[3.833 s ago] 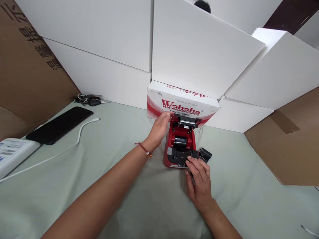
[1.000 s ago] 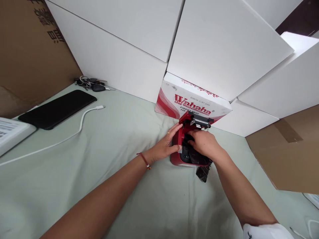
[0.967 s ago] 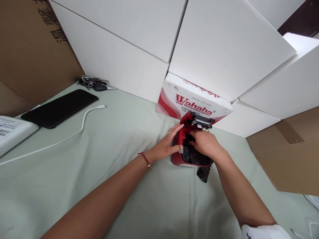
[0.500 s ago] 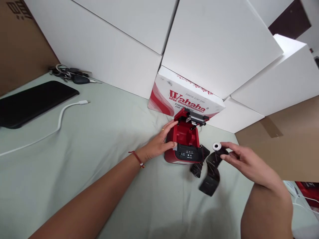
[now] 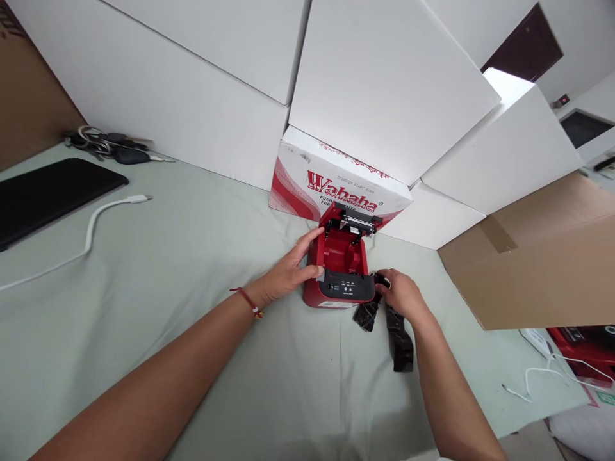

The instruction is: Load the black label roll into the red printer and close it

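A small red printer (image 5: 339, 269) sits on the green cloth with its lid up and its paper bay empty. My left hand (image 5: 288, 272) grips its left side, fingers wrapped over the edge. My right hand (image 5: 401, 294) rests on the cloth just right of the printer, fingers closed on a black paper roll (image 5: 382, 282). From that roll a black strip (image 5: 401, 336) trails toward me across the cloth. A second black piece (image 5: 365, 315) lies by the printer's front right corner.
A red-and-white Wahaha box (image 5: 336, 182) stands right behind the printer, with white boxes (image 5: 384, 83) stacked behind. Brown cardboard (image 5: 533, 256) leans at right. Phone (image 5: 43, 198), white cable (image 5: 91, 221) and keys (image 5: 108, 144) lie far left.
My right hand lifted the black roll out of the printer's bay, swung it out to the right, then brought it down onto the cloth beside the printer. The left hand stayed on the printer.
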A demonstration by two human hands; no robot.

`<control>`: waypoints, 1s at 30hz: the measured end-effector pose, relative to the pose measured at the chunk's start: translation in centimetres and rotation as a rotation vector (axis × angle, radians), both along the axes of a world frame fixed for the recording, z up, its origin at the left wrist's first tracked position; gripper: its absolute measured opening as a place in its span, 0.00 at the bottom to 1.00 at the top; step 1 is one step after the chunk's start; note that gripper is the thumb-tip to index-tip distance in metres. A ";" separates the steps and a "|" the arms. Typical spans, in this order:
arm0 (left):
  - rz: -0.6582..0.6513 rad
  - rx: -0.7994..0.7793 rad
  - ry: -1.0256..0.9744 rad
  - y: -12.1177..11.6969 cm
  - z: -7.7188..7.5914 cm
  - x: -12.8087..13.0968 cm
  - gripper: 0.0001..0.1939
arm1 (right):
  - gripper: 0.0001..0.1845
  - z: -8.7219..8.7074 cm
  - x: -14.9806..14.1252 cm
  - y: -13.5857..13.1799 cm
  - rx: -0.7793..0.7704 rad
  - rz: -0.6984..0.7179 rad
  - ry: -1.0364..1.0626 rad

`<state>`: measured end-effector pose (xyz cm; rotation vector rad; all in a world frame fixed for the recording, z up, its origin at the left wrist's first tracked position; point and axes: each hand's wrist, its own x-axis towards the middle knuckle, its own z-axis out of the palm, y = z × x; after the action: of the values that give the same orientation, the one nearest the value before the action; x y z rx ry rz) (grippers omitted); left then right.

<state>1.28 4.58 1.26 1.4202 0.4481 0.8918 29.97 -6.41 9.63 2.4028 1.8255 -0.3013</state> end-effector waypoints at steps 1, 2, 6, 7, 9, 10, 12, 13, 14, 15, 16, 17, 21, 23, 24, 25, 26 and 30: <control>0.001 -0.009 0.009 -0.1 0.2 0.0 0.46 | 0.22 -0.1 -0.4 0.2 -0.014 0.016 0.008; 0.000 -0.021 0.018 -0.2 0.3 -0.1 0.47 | 0.22 0.1 -0.6 0.1 -0.031 0.033 0.019; -0.013 -0.037 0.059 -0.5 1.0 -0.3 0.46 | 0.18 4.8 -0.4 -1.5 -0.141 0.170 0.187; -0.008 -0.032 0.067 -0.5 1.2 -0.3 0.46 | 0.18 6.6 -0.3 -2.0 -0.157 0.210 0.292; -0.003 -0.035 0.071 -0.6 1.3 -0.3 0.46 | 0.19 10.0 -0.7 -2.8 -0.123 0.246 0.374; -0.009 -0.046 0.064 -0.6 1.3 -0.2 0.47 | 0.21 11.3 -1.3 -3.0 -0.082 0.263 0.381; -0.023 -0.069 0.031 -0.6 1.2 -0.1 0.48 | 0.22 12.6 -3.0 -2.6 0.007 0.301 0.357; -0.023 -0.070 0.011 -0.5 1.0 0.1 0.49 | 0.21 12.6 -4.1 -2.0 0.043 0.325 0.340; -0.016 -0.063 -0.009 -0.5 0.9 0.2 0.50 | 0.21 12.2 -5.3 -1.2 0.071 0.345 0.316; -0.006 -0.050 -0.026 -0.5 0.6 0.3 0.50 | 0.21 11.6 -6.5 -0.3 0.087 0.358 0.276; 0.004 -0.034 -0.040 -0.4 0.4 0.5 0.51 | 0.20 10.8 -7.6 0.7 0.088 0.364 0.221; 0.013 -0.020 -0.051 -0.3 0.1 0.6 0.51 | 0.20 9.9 -8.6 1.7 0.073 0.361 0.154; 0.034 0.015 -0.085 0.0 -0.7 1.0 0.53 | 0.17 7.7 -11.3 4.9 -0.065 0.338 -0.101; 0.041 0.024 -0.076 0.1 -1.0 1.1 0.54 | 0.16 7.3 -11.9 5.9 -0.086 0.339 -0.189; 0.045 0.026 -0.066 0.1 -1.0 1.1 0.54 | 0.16 7.3 -12.1 6.2 -0.085 0.341 -0.221; 0.050 0.027 -0.057 0.1 -1.0 1.1 0.54 | 0.16 7.2 -12.3 6.5 -0.083 0.341 -0.243; 0.054 0.026 -0.051 0.1 -1.0 1.1 0.54 | 0.16 7.1 -12.4 6.7 -0.081 0.344 -0.254; 0.052 0.021 -0.027 0.0 -0.6 1.0 0.54 | 0.18 6.3 -12.7 7.6 -0.070 0.391 -0.226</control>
<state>2.25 4.54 0.64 1.4197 0.4584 0.9591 17.27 1.17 15.93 1.8882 2.0748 -0.0519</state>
